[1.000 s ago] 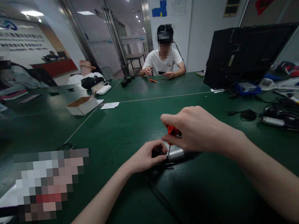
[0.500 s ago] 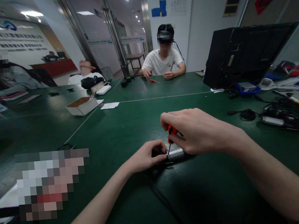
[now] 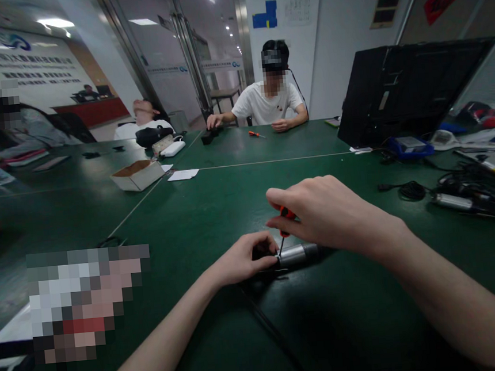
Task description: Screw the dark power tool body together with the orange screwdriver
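Observation:
My right hand is closed on the red and black handle of a screwdriver. Its thin shaft points down, and the tip meets the left end of a silver and black cylindrical tool lying on the green table. At that same end, my left hand grips the tool's dark part between thumb and fingers. Below the left hand, a black cord runs toward the table's near edge. Whether the tip sits in a screw is too small to make out.
A white open box and paper lie ahead on the left. To the right are a black monitor and a heap of black cables. Across the table a person sits near another screwdriver.
My right thumb and fingers have shifted on the screwdriver handle; the tool stays in place. Across the table, the other person's hand has moved from their screwdriver to a small black object.

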Demonstrator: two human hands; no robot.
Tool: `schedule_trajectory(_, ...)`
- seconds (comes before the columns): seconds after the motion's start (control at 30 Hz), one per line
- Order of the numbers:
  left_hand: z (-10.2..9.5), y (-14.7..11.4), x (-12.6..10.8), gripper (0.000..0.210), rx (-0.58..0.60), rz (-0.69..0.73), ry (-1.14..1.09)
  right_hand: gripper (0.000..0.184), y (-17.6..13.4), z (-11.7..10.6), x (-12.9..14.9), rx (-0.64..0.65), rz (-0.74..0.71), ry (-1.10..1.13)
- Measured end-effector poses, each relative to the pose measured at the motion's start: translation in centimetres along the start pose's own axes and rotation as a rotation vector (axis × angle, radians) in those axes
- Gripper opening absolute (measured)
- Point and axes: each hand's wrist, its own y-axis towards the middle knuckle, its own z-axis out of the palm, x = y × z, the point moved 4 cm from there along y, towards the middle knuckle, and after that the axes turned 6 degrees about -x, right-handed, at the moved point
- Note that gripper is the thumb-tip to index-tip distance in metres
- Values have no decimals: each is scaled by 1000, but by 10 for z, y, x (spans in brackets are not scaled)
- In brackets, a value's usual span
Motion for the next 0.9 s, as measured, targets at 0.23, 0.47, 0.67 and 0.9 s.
schedule_trajectory(0.23, 0, -1, 2, 20, -44, -11, 36, 7, -1, 0, 4, 36, -103, 153)
schedule_trajectory(0.47, 0, 0, 0, 17, -2, -8, 28, 21, -2, 2, -2, 80, -70, 204)
schedule_trajectory(0.67, 0, 0, 0, 17, -38, -1, 78, 16, 0, 0, 0, 79, -51, 154)
schedule_trajectory(0.9, 4, -1, 1, 19, -70, -23, 119, 19, 2, 1, 8, -35, -82, 61)
